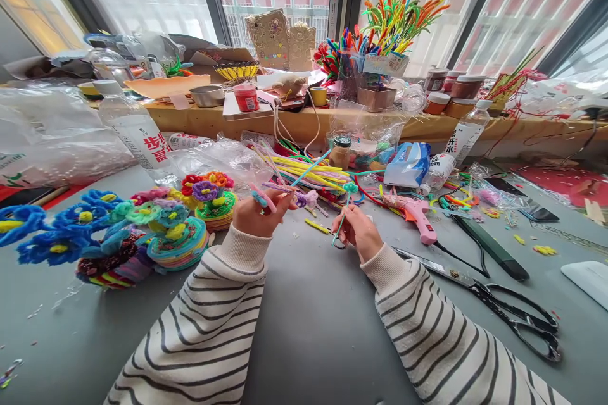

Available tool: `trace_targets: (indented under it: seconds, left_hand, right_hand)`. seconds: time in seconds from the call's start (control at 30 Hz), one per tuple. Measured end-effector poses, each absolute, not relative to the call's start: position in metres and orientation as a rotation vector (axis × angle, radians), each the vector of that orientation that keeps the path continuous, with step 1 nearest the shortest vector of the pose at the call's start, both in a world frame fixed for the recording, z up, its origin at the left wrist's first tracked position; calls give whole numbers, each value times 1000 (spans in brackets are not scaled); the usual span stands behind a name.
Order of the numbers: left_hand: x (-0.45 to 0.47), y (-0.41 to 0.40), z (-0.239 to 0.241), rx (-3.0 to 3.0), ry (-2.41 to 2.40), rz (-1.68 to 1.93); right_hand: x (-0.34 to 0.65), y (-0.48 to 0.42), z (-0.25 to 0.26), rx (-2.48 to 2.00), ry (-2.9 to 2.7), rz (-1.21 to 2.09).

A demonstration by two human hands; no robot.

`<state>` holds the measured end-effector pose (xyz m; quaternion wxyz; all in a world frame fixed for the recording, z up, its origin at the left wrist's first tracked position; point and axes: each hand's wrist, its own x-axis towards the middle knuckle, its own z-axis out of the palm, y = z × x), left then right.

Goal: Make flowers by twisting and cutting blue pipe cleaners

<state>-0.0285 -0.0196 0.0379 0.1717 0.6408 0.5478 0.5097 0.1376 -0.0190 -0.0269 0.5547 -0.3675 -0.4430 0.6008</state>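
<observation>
My left hand (262, 212) is closed around several small pipe-cleaner flowers, and their purple and white heads (306, 199) point to the right. A pink and blue fuzzy piece (264, 198) also sticks out between its fingers. My right hand (360, 231) pinches a green pipe-cleaner flower (350, 188) by its thin stem, with the bloom upward. The two hands are apart, above the grey table. Left of my left hand stand finished-looking pipe-cleaner flower pots, with blue flowers (85, 217), pastel flowers (173, 215) and a red, purple and orange bunch (206, 188).
Loose pipe cleaners (304, 168) lie beyond my hands, near a small jar (340, 153). To the right are a pink glue gun (414, 215), large scissors (494, 304), a dark green bar (494, 247) and a phone (536, 209). Water bottles (137, 133) stand toward the back.
</observation>
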Motion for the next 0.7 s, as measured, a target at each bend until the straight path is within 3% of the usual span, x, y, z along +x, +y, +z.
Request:
trace_targets:
  seconds: [0.23,0.47,0.7]
  left_hand:
    - [-24,-5,27,1141,901,1394]
    - [-22,-6,22,1213,981,1438]
    - [-10,-2,12,1279,1057,1566]
  right_hand:
    - [137,-20,-26,-874,-1052,1405]
    - [137,-20,-24,-941,-1112,1321]
    - [136,-28,-23,-1058,-1413,868]
